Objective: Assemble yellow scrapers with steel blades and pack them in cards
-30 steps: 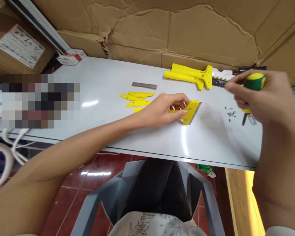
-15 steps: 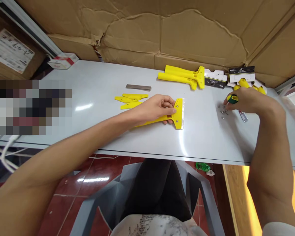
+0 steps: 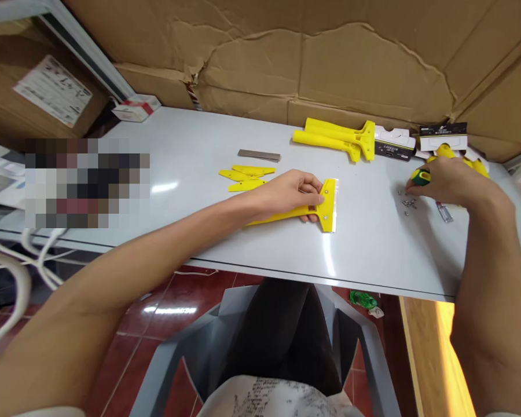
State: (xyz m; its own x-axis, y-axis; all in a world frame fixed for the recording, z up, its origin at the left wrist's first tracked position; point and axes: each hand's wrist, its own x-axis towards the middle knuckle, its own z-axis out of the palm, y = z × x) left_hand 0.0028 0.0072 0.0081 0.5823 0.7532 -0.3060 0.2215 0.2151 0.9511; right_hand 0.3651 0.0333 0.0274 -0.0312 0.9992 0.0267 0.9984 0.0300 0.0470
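My left hand point(image 3: 293, 194) is closed around a yellow scraper point(image 3: 329, 205) just above the table's front half. Two screws show in the scraper's head, and a thin blade runs along its right edge. Over on the right, my right hand point(image 3: 454, 179) grips a screwdriver by its green and yellow handle point(image 3: 421, 177); the shaft is hidden. Close below those fingers lies a small pile of screws point(image 3: 410, 204). Left of my left hand are several flat yellow plates point(image 3: 247, 178), and behind them some grey blades point(image 3: 259, 154).
Two yellow scraper bodies point(image 3: 334, 139) lie at the back, beside black and white packaging point(image 3: 394, 143). More yellow parts point(image 3: 445, 150) sit at the back right. A clear packet point(image 3: 444, 212) is near my right hand. Cardboard point(image 3: 260, 69) walls the back; a small box point(image 3: 136, 108) stands back left.
The whole view has swung slightly left, so everything appears farther right. Both hands keep their holds, with hardly any movement against the table.
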